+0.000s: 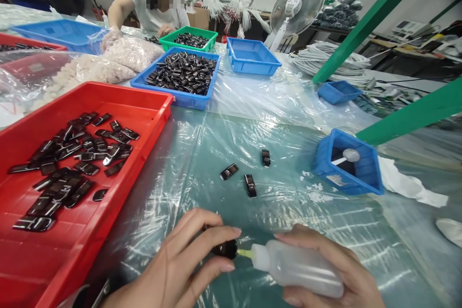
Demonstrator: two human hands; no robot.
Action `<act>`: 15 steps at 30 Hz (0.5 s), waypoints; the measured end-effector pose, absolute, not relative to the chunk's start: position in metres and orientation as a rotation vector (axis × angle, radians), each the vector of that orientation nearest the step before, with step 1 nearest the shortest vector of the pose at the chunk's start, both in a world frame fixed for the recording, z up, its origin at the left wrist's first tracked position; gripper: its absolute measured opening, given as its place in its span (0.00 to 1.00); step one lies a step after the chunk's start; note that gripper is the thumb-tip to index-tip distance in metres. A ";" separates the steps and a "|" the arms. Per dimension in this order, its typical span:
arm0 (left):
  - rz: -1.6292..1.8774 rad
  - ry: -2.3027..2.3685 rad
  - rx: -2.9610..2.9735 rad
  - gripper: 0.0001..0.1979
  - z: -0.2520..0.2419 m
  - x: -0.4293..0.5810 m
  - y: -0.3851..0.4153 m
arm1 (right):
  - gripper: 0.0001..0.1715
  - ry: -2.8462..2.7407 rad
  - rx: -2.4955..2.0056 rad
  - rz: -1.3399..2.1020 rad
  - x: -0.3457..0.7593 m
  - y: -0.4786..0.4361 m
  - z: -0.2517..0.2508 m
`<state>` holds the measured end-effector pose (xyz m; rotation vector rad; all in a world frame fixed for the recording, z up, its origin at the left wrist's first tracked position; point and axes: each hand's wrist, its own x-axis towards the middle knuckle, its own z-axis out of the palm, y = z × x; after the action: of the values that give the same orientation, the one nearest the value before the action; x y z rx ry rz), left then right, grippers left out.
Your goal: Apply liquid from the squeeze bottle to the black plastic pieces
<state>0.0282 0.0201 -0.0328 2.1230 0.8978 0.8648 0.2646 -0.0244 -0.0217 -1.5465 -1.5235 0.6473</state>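
My left hand [191, 255] pinches a small glossy black plastic casing [226, 249] between thumb and fingers, which hide part of it. In my right hand [328, 255] lies a translucent white squeeze bottle [301, 267], held on its side. Its yellowish nozzle tip [246, 253] points left and meets the near end of the casing, though I cannot tell whether it goes inside. Beyond my hands, three similar black casings lie apart on the plastic-covered table: one on the left [229, 171], one in front [250, 185] and one farther back [266, 158].
A red tray [144, 154] at left holds many black casings. Behind it are a filled blue tray [211, 98], a green tray [211, 41] and another blue tray [254, 65]. A blue bin [350, 173] with a spoon stands right, near green posts [411, 113]. A person [159, 0] sits opposite.
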 end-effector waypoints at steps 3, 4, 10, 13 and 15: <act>0.795 0.885 2.171 0.13 -0.029 0.027 0.021 | 0.19 -1.650 -1.518 0.536 0.272 -0.025 -0.029; 0.777 0.891 2.180 0.13 -0.027 0.026 0.021 | 0.20 -1.678 -1.526 0.503 0.275 -0.026 -0.031; 0.739 0.894 2.169 0.13 -0.025 0.025 0.020 | 0.26 -1.675 -1.690 0.487 0.282 -0.037 -0.044; 0.736 0.889 2.172 0.13 -0.025 0.024 0.020 | 0.26 -1.708 -1.706 0.453 0.286 -0.040 -0.050; 0.736 0.892 2.185 0.13 -0.025 0.023 0.019 | 0.26 -1.743 -1.697 0.421 0.288 -0.041 -0.051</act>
<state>0.0234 0.0195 -0.0246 2.1847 0.8925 0.7358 0.2876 -0.0409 -0.0514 -1.6970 -1.7433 0.4206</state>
